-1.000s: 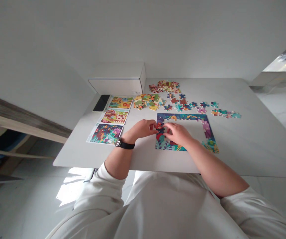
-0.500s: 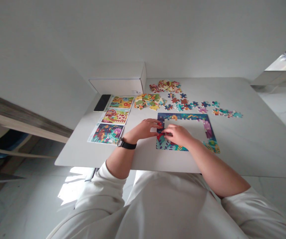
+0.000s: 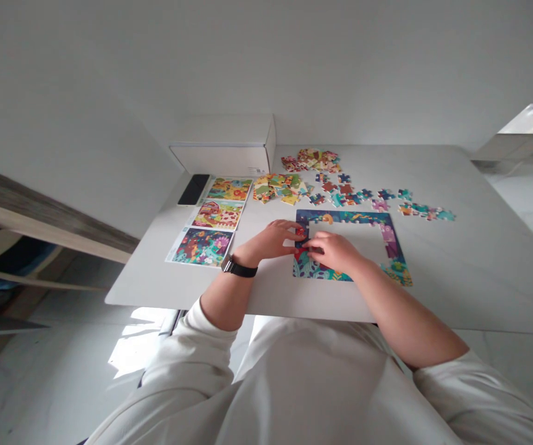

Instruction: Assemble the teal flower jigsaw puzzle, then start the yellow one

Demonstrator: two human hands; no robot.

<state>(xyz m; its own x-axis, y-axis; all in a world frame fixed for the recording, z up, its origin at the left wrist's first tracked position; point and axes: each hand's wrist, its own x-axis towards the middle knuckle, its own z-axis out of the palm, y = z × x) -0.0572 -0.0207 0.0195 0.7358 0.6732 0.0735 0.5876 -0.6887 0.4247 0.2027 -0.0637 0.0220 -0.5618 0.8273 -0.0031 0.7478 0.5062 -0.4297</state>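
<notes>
A jigsaw puzzle (image 3: 399, 259) lies on the table in front of me, its border joined into a rectangle around a bare white middle. My left hand (image 3: 279, 240) rests at the puzzle's left side, fingers apart, fingertips touching the dark and red border there. From the right, my right hand (image 3: 334, 250) reaches across the middle. Its thumb and fingers are drawn together on a puzzle piece at the inner side of that left border; the fingers partly cover the piece. Both hands hide some of the left and lower border.
Loose puzzle pieces (image 3: 350, 190) spread behind the puzzle, with piles of yellow-green pieces (image 3: 278, 187) and reddish pieces (image 3: 317, 161). To the left lie a sheet with three pictures (image 3: 201, 246) and a black phone (image 3: 194, 190). A white box (image 3: 220, 159) stands by the wall.
The camera view has shifted slightly, so the table appears a little farther right. Both hands stay at the puzzle's left border, with hardly any visible movement.
</notes>
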